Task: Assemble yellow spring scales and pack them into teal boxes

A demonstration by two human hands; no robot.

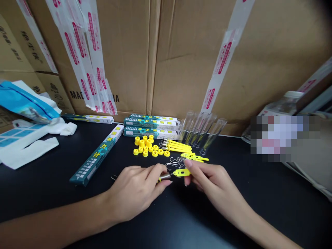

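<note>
Your left hand (141, 188), closed up, is gripping a metal-ended piece (165, 176); your right hand (216, 176) is pinching a flat yellow tag (179, 172) just right of it, over the near-middle counter (171, 223). If that pinch is slackening, the tag could be dropping toward the metal hooks (178, 163) just beyond; a careless right-hand swing could be toppling the far clear tubes (214, 136). The left green box (97, 155) is showing "力计"; the far cardboard (129, 58) is reading "MAD…IA", tape (101, 98) hiding its middle.
</note>
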